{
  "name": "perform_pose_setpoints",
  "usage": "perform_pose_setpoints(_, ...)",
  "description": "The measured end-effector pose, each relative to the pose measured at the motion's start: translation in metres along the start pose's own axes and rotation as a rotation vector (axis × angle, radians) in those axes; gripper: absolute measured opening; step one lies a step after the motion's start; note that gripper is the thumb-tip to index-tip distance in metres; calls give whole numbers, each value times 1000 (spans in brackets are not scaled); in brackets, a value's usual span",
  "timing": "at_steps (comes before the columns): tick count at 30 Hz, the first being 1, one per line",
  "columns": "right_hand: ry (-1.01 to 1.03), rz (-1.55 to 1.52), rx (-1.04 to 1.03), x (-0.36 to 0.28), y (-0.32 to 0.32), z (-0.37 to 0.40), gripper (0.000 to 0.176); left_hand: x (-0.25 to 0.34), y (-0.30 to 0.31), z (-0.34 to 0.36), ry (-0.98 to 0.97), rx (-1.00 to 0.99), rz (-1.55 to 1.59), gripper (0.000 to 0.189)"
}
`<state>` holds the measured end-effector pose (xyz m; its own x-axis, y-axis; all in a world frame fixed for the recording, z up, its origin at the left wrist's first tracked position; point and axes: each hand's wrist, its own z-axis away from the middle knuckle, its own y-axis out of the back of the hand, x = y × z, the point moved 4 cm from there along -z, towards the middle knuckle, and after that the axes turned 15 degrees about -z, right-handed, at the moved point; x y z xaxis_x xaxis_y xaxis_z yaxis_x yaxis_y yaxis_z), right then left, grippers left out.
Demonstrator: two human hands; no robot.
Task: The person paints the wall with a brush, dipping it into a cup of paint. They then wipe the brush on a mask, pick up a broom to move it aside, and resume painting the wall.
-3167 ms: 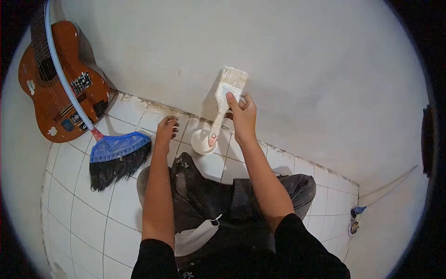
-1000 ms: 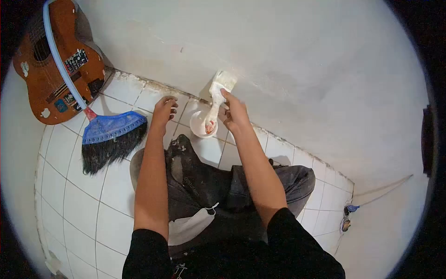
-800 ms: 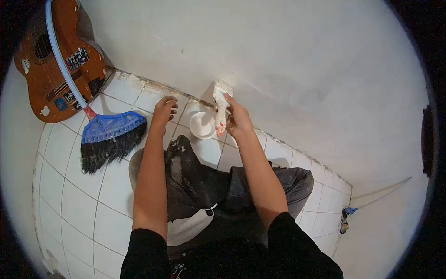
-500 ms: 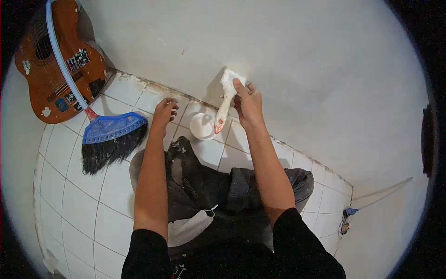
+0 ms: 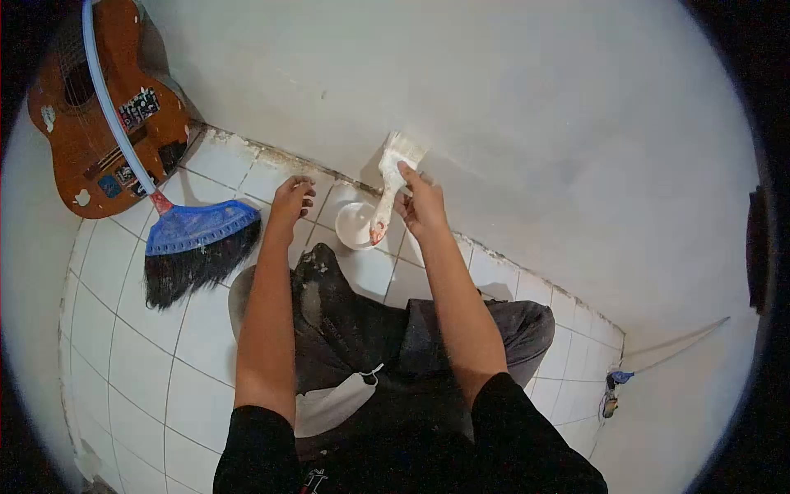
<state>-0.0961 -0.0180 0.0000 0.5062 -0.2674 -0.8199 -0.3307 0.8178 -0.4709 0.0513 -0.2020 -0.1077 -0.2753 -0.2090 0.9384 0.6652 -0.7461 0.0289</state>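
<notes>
A white-coated paintbrush (image 5: 392, 174) is gripped in my right hand (image 5: 424, 206), its bristles pointing up close to the wall (image 5: 527, 123). The reddish end of its handle overlaps the rim of a white tub (image 5: 346, 224) on the floor. My left hand (image 5: 293, 200) holds nothing; its fingers are loosely bent and apart, just left of the tub.
At the left, a blue broom (image 5: 203, 224) with black bristles stands in front of a brown guitar (image 5: 78, 140). A white face mask (image 5: 333, 407) lies on my lap. White tiles (image 5: 136, 346) cover the floor up to a stained wall edge. Small blue-and-dark items (image 5: 615, 383) sit in the right corner.
My right hand and the paintbrush have shifted slightly left and down along the wall. My left hand has hardly moved.
</notes>
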Motion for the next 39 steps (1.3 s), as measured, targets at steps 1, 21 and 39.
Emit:
perform_pose_setpoints(1, 8, 0, -5, 3, 2, -2, 38, 1, 0, -1, -9, 0, 2, 17)
perform_pose_setpoints(21, 262, 525, -254, -37, -23, 56, 26, 3, -2, 0, 8, 8, -35, 22)
perform_pose_setpoints(39, 475, 965, -408, 27, 4, 26, 31, 1, -3, 1, 26, 28, -72, 22)
